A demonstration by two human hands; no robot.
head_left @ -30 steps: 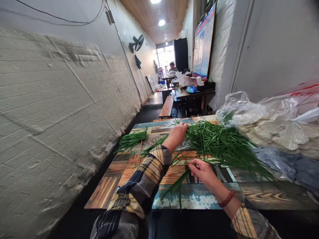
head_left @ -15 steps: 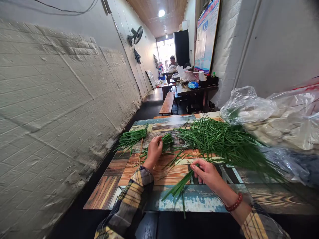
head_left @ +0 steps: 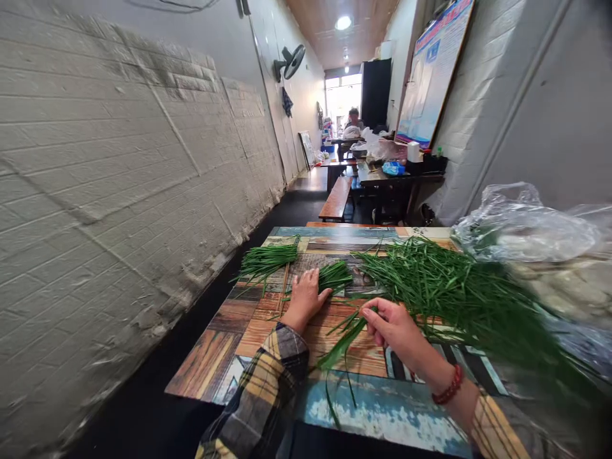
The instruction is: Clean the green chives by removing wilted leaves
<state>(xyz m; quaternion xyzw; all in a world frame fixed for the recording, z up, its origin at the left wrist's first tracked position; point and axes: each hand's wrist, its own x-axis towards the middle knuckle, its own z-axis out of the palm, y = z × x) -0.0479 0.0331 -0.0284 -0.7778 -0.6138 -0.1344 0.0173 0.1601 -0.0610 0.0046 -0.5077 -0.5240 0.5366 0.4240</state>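
Observation:
My right hand (head_left: 389,325) pinches a thin bunch of green garlic chives (head_left: 342,349), whose long leaves hang toward the table's front edge. My left hand (head_left: 306,298) lies palm down, fingers stretched and thumb out, beside a small bundle of chives (head_left: 335,275); whether its fingers touch the leaves I cannot tell. Farther left rests another neat bundle of chives (head_left: 268,256). A large loose pile of chives (head_left: 430,274) spreads over the right half of the table, behind my right hand.
The patterned wooden table (head_left: 215,363) runs close to a white brick wall (head_left: 119,191) on the left. Clear plastic bags (head_left: 530,220) with pale contents stand at the right. Beyond are a bench (head_left: 336,199), a dark table (head_left: 387,178) and a seated person (head_left: 354,118).
My left hand has gone from curled fingers to flat, spread ones by the small bundle. My right hand, still pinching its chives, has come nearer to the left. The view has shifted left.

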